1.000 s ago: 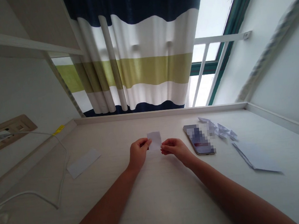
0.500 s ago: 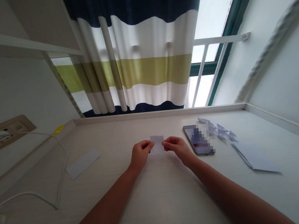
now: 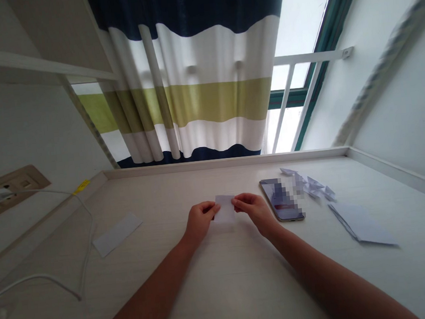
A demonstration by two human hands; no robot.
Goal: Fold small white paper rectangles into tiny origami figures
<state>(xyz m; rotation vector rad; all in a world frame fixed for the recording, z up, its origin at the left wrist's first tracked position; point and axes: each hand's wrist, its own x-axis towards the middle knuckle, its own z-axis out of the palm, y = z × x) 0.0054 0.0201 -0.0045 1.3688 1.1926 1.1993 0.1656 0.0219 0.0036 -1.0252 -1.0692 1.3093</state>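
Pale and broad, the desk (image 3: 225, 288) fills the lower half of the view, edged with a low rim at the back and sides. Behind it hangs a curtain (image 3: 199, 100) banded in navy, white and green, and to its right a window (image 3: 303, 5) with a dark green frame lets in light past a white rail (image 3: 310, 58). On the left, a white cable (image 3: 86, 262) runs down from a socket panel (image 3: 30, 177) and loops over the desk. At far right lies a paper stack (image 3: 363, 222); on the opposite side, a paper strip (image 3: 117, 234) lies slantwise. Between stack and hands is a phone (image 3: 282, 200), partly pixelated. Left hand (image 3: 199, 220) and right hand (image 3: 254, 208) pinch the sheet (image 3: 225, 209) between thumb and fingers, one at each side edge, near mid-desk; whether it touches the surface I cannot tell. Several folded pieces (image 3: 315, 185) lie just beyond the phone, to its right. Smallest is a yellow tag (image 3: 82, 186) by the cable.
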